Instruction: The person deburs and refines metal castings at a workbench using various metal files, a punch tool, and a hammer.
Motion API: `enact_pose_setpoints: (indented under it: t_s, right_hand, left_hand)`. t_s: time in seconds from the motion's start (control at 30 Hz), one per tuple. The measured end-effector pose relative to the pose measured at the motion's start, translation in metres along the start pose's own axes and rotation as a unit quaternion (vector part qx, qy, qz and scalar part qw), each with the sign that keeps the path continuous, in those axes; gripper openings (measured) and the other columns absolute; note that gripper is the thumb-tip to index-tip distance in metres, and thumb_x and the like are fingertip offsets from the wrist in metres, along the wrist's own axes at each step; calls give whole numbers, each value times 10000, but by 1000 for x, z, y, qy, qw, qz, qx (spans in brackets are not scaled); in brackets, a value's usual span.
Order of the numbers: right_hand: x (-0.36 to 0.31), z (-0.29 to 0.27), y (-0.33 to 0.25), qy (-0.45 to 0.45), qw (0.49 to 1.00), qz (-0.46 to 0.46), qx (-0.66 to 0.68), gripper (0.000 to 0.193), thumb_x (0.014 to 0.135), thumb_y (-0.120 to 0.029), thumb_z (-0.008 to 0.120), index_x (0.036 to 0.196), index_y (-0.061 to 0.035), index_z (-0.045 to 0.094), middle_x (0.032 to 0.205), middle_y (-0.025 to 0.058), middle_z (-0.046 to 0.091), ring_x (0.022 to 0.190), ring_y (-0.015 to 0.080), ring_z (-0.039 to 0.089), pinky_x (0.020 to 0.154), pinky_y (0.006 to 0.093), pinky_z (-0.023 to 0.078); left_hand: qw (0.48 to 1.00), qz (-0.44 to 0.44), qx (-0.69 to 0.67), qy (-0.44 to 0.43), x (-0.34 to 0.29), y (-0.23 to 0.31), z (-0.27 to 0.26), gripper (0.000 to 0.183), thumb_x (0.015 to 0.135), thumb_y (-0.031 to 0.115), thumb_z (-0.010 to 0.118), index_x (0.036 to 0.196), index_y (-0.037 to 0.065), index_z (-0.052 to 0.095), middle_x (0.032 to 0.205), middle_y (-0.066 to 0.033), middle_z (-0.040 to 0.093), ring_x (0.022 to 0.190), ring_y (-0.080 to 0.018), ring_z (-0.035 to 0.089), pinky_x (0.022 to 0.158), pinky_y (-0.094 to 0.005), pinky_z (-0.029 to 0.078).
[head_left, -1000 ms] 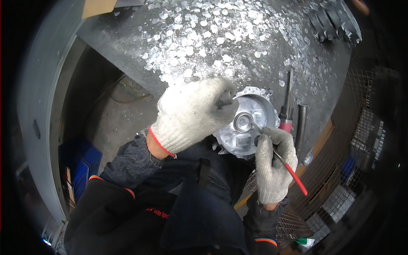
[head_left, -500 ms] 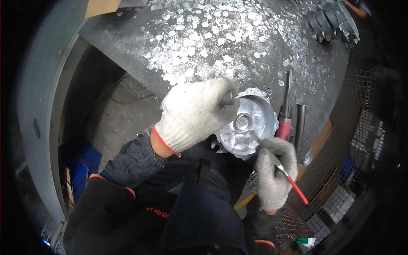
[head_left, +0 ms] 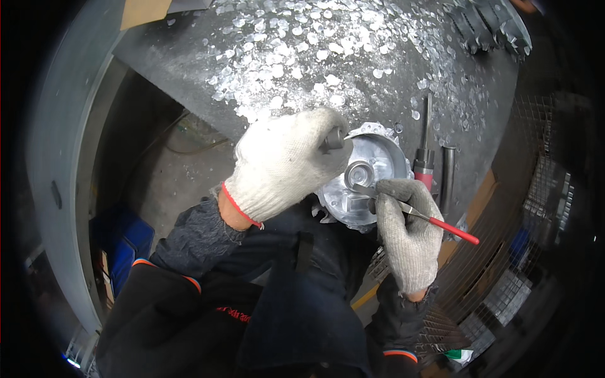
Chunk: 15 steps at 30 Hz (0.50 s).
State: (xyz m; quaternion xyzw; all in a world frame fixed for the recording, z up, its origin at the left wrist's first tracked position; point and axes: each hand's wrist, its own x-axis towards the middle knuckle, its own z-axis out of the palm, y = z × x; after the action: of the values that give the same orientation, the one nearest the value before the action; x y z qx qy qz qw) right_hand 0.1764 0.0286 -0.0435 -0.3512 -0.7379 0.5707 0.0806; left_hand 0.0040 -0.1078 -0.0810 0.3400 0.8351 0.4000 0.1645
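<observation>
A round silver cast-metal housing (head_left: 394,154) rests at the table's near edge, its open hollow side facing up, with a raised ring (head_left: 359,175) inside. My left hand (head_left: 287,148), in a white knit glove, is closed at the housing's left rim. A short grey metal stub (head_left: 334,138) shows inside its curled fingers; I cannot tell whether it belongs to the housing. My right hand (head_left: 409,233), in a greyer glove, grips a scraper (head_left: 455,230) with a thin red handle. The scraper's flat blade reaches into the housing, its tip at the ring's lower edge.
Many small silver metal flakes (head_left: 302,47) cover the dark table (head_left: 170,63). Right of the housing lie a red-and-grey tool (head_left: 424,165) with a long shaft and a dark tube (head_left: 448,179). Another metal casting (head_left: 488,28) stands at the far right. Wire mesh (head_left: 485,264) runs beyond the right edge.
My right hand has turned and moved slightly up, bringing the scraper's blade to the ring; its red handle now points further right. My left hand stays at the rim, shifted only slightly.
</observation>
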Motion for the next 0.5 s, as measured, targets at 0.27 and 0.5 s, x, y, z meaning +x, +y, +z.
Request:
enact_pose_setpoints:
  t_s: [0.27,0.5]
  right_hand:
    - [3,-14,-8,-7,994,112,6,172,1011,-66,731,1161,14,707,994,74,747,907,117,675,829,294,564]
    - [13,-15,-9,11,998,55,-2,143,1041,-91,701,1154,-4,699,890,38,719,659,47,574,562,220,434]
  left_hand:
    - [1000,-4,2,-26,0,1,-5,228,903,227,837,1087,117,760,860,-47,774,772,-210,770,719,-323,602]
    - [1000,-12,-1,-28,2,2,-7,232,909,232,832,1095,116,756,880,-59,784,786,-222,771,728,-331,600]
